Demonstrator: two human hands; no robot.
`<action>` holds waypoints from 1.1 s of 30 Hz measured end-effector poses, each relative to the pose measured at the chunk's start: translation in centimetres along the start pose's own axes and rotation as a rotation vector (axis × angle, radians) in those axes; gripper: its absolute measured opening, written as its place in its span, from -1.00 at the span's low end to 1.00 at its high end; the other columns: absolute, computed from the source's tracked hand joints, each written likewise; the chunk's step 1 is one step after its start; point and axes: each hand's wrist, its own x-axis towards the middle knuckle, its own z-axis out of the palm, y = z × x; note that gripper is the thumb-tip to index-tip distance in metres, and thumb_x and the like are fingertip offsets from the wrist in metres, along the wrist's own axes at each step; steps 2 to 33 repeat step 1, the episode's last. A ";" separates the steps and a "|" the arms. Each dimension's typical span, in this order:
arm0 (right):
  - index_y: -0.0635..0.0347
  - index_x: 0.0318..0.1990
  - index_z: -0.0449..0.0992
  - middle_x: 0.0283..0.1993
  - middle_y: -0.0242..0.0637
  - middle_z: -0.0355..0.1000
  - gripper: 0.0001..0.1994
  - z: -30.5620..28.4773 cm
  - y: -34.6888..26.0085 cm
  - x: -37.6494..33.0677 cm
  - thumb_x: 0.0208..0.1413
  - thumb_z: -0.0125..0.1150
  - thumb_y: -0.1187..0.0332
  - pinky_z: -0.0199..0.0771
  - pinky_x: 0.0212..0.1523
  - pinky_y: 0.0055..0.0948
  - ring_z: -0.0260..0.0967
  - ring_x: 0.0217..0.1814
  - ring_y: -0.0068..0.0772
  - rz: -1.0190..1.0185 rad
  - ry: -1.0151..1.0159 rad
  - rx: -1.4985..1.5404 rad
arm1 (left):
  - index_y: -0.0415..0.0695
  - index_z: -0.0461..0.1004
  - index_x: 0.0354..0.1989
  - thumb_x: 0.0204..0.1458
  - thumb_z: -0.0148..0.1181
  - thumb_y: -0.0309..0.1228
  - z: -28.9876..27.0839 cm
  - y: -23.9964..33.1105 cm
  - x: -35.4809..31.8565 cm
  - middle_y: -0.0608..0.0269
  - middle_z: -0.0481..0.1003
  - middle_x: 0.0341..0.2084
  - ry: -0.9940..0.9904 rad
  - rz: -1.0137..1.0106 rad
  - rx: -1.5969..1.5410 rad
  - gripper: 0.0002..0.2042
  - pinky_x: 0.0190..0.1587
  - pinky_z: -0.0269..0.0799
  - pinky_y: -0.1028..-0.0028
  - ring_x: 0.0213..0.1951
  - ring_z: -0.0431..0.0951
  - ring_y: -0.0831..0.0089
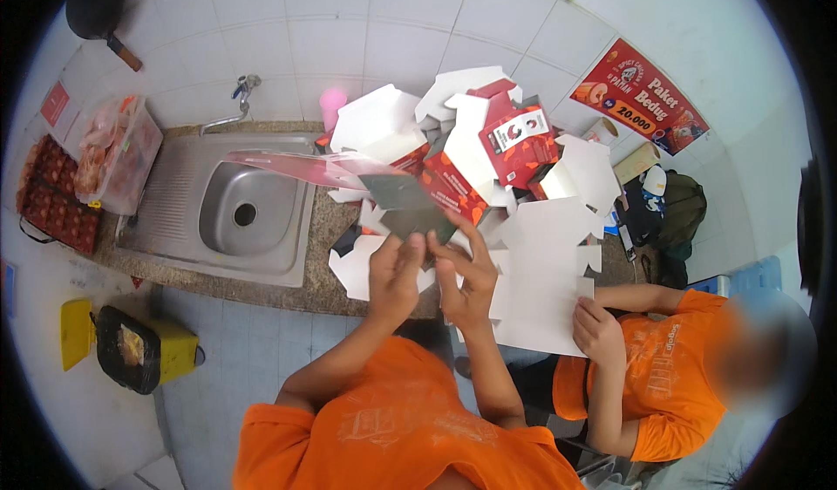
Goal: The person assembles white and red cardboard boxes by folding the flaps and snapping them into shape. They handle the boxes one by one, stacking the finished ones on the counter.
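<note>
In front of my chest, I hold a part-folded cardboard food box [403, 195] up over the counter's front edge. Its shaded grey-green panel faces me, and a pale pinkish-red part stretches left over the sink. My left hand [397, 276] is closed on the box's near edge, thumb upward. Beside it, my right hand [468, 272] grips the same edge with bent fingers, the index finger lying along the panel. Just behind is a heap of red-and-white printed boxes [519, 146], some folded up, some with white flaps spread out.
A co-worker in an orange shirt [658, 372] holds a flat white carton sheet [540, 289] at my right. Left of the heap is a steel sink [253, 220] with a tap [244, 89]. A plastic tub [131, 154], egg trays [57, 193] and a yellow bin [179, 350] stand farther left.
</note>
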 end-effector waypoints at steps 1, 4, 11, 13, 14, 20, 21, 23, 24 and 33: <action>0.09 0.01 0.69 0.43 0.01 0.25 -0.73 -0.9 0.0 -0.3 0.19 0.33 0.28 0.43 0.27 -0.12 0.31 0.38 0.16 -0.008 -0.053 0.005 | -0.30 0.38 0.25 0.35 0.09 -0.26 -0.7 -0.7 -0.3 0.14 0.55 -0.02 0.052 0.029 0.121 -0.58 0.03 0.38 0.59 -0.01 0.51 0.53; 0.09 0.01 0.69 0.43 0.01 0.25 -0.73 -0.9 0.0 -0.3 0.19 0.33 0.28 0.43 0.27 -0.12 0.31 0.38 0.16 -0.008 -0.053 0.005 | -0.30 0.38 0.25 0.35 0.09 -0.26 -0.7 -0.7 -0.3 0.14 0.55 -0.02 0.052 0.029 0.121 -0.58 0.03 0.38 0.59 -0.01 0.51 0.53; 0.09 0.01 0.69 0.43 0.01 0.25 -0.73 -0.9 0.0 -0.3 0.19 0.33 0.28 0.43 0.27 -0.12 0.31 0.38 0.16 -0.008 -0.053 0.005 | -0.30 0.38 0.25 0.35 0.09 -0.26 -0.7 -0.7 -0.3 0.14 0.55 -0.02 0.052 0.029 0.121 -0.58 0.03 0.38 0.59 -0.01 0.51 0.53; 0.09 0.01 0.69 0.43 0.01 0.25 -0.73 -0.9 0.0 -0.3 0.19 0.33 0.28 0.43 0.27 -0.12 0.31 0.38 0.16 -0.008 -0.053 0.005 | -0.30 0.38 0.25 0.35 0.09 -0.26 -0.7 -0.7 -0.3 0.14 0.55 -0.02 0.052 0.029 0.121 -0.58 0.03 0.38 0.59 -0.01 0.51 0.53; 0.09 0.01 0.69 0.43 0.01 0.25 -0.73 -0.9 0.0 -0.3 0.19 0.33 0.28 0.43 0.27 -0.12 0.31 0.38 0.16 -0.008 -0.053 0.005 | -0.30 0.38 0.25 0.35 0.09 -0.26 -0.7 -0.7 -0.3 0.14 0.55 -0.02 0.052 0.029 0.121 -0.58 0.03 0.38 0.59 -0.01 0.51 0.53; 0.09 0.01 0.69 0.43 0.01 0.25 -0.73 -0.9 0.0 -0.3 0.19 0.33 0.28 0.43 0.27 -0.12 0.31 0.38 0.16 -0.008 -0.053 0.005 | -0.30 0.38 0.25 0.35 0.09 -0.26 -0.7 -0.7 -0.3 0.14 0.55 -0.02 0.052 0.029 0.121 -0.58 0.03 0.38 0.59 -0.01 0.51 0.53; 0.09 0.01 0.69 0.43 0.01 0.25 -0.73 -0.9 0.0 -0.3 0.19 0.33 0.28 0.43 0.27 -0.12 0.31 0.38 0.16 -0.008 -0.053 0.005 | -0.30 0.38 0.25 0.35 0.09 -0.26 -0.7 -0.7 -0.3 0.14 0.55 -0.02 0.052 0.029 0.121 -0.58 0.03 0.38 0.59 -0.01 0.51 0.53; 0.09 0.01 0.69 0.43 0.01 0.25 -0.73 -0.9 0.0 -0.3 0.19 0.33 0.28 0.43 0.27 -0.12 0.31 0.38 0.16 -0.008 -0.053 0.005 | -0.30 0.38 0.25 0.35 0.09 -0.26 -0.7 -0.7 -0.3 0.14 0.55 -0.02 0.052 0.029 0.121 -0.58 0.03 0.38 0.59 -0.01 0.51 0.53; 0.09 0.01 0.69 0.43 0.01 0.25 -0.73 -0.9 0.0 -0.3 0.19 0.33 0.28 0.43 0.27 -0.12 0.31 0.38 0.16 -0.008 -0.053 0.005 | -0.30 0.38 0.25 0.35 0.09 -0.26 -0.7 -0.7 -0.3 0.14 0.55 -0.02 0.052 0.029 0.121 -0.58 0.03 0.38 0.59 -0.01 0.51 0.53; 0.09 0.01 0.69 0.43 0.01 0.25 -0.73 -0.9 0.0 -0.3 0.19 0.33 0.28 0.43 0.27 -0.12 0.31 0.38 0.16 -0.008 -0.053 0.005 | -0.30 0.38 0.25 0.35 0.09 -0.26 -0.7 -0.7 -0.3 0.14 0.55 -0.02 0.052 0.029 0.121 -0.58 0.03 0.38 0.59 -0.01 0.51 0.53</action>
